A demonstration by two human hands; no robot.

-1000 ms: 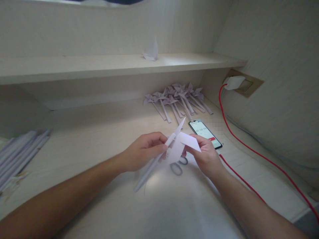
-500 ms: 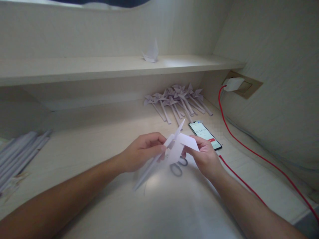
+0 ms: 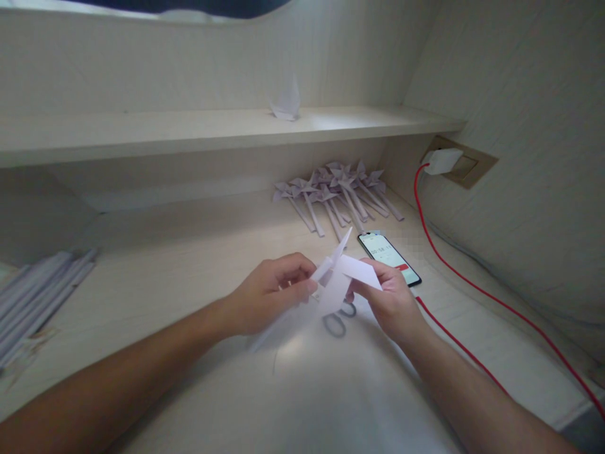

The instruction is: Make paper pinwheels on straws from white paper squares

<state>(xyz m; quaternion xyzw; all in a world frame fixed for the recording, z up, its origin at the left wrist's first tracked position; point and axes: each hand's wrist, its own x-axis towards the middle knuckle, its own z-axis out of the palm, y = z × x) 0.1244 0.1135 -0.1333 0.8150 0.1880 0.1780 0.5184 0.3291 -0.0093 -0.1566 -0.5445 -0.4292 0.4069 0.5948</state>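
Note:
My left hand [image 3: 276, 291] is closed around a rolled paper stick [image 3: 267, 337], whose lower end trails off blurred toward the lower left. At the stick's upper end sits a white paper pinwheel [image 3: 336, 287], its folded blades spreading between my hands. Fingers and thumb of my right hand [image 3: 390, 299] pinch the pinwheel's right blade. How the stick meets the pinwheel is hidden by the paper and my left fingers. Just below the pinwheel lies a pair of scissors [image 3: 334, 326] on the table, only the grey handle loops showing.
Several finished paper pinwheels [image 3: 338, 183] lie piled at the back. A phone [image 3: 390, 258] with a running timer is right of centre. Rolled paper sticks [image 3: 40, 296] lie at left. A red cable [image 3: 491, 299] runs from a charger [image 3: 443, 161]. A folded paper piece [image 3: 286, 104] stands on the shelf [image 3: 189, 132].
The stick's lower end has swung slightly up and left, with my left hand turning a little. My right hand keeps its pinch on the blade, almost unmoved.

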